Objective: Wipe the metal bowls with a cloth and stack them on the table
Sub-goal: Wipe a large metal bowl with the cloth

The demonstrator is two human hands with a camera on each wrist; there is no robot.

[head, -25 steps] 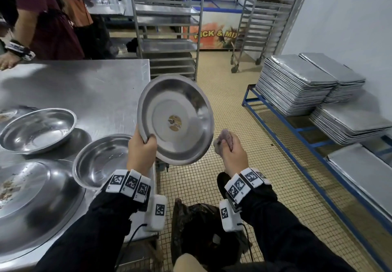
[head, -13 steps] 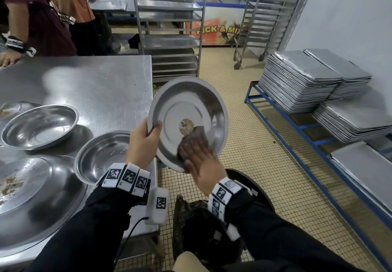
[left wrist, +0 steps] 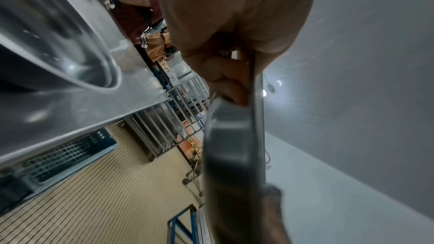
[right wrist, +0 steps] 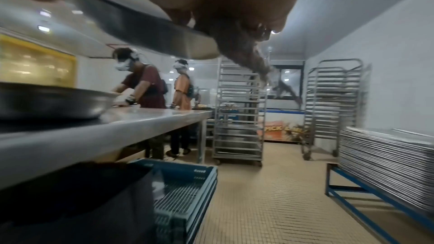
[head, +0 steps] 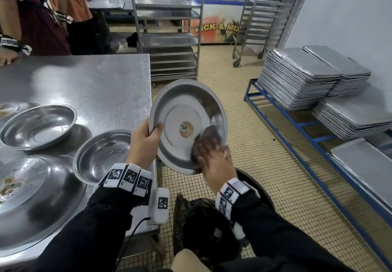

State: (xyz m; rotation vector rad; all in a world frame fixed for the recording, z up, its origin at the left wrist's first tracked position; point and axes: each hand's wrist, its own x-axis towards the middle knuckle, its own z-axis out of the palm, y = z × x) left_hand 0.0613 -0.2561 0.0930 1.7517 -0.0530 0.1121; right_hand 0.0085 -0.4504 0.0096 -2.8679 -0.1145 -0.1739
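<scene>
The left hand pinches the left rim of a shallow metal bowl, thumb over the inside edge and fingers curled behind, as the left wrist view shows edge-on. The bowl is held tilted up, its hollow facing the person, out past the right edge of the steel table and above the tiled floor. A round sticker sits at its middle. The right hand presses a dark cloth against the bowl's lower right inner wall; its fingers lie spread over the cloth, and whether they curl round it I cannot tell. Part of the cloth hangs past the rim in the right wrist view.

On the table, just left of the gripping hand, a small bowl rests near the table's edge, with another bowl further left and a large pan holding crumbs nearest the person. Directly under the held bowl stands a black-lined bin. To the right, across open floor, stacked trays sit on a blue rack.
</scene>
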